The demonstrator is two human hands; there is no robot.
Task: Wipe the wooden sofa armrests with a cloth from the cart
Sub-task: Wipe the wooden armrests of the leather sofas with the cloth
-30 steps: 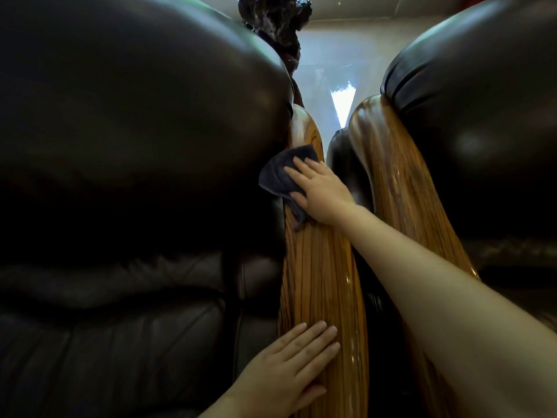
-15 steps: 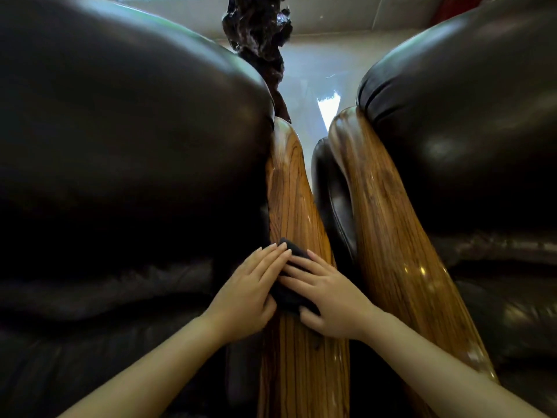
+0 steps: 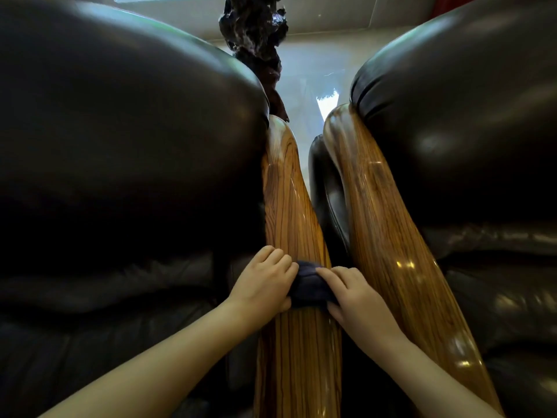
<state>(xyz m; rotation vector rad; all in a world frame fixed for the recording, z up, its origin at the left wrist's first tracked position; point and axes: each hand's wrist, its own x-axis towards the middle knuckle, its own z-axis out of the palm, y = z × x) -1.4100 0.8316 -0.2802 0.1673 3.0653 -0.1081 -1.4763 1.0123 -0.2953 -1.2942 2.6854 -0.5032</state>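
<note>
left grip [image 3: 265,282]: fingers curled, holds cloth [image 3: 307,289] | right grip [image 3: 358,294]: fingers curled on it

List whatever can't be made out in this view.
Head view only:
Cloth: partly covered by the left hand and right hand, full shape hidden.
Armrest under the cloth: near end cut off by the bottom edge.
Dark carved object: top cut off by the upper edge, too dark to identify.
Sofa cushions: detail lost in shadow.
Cart: out of frame.
</note>
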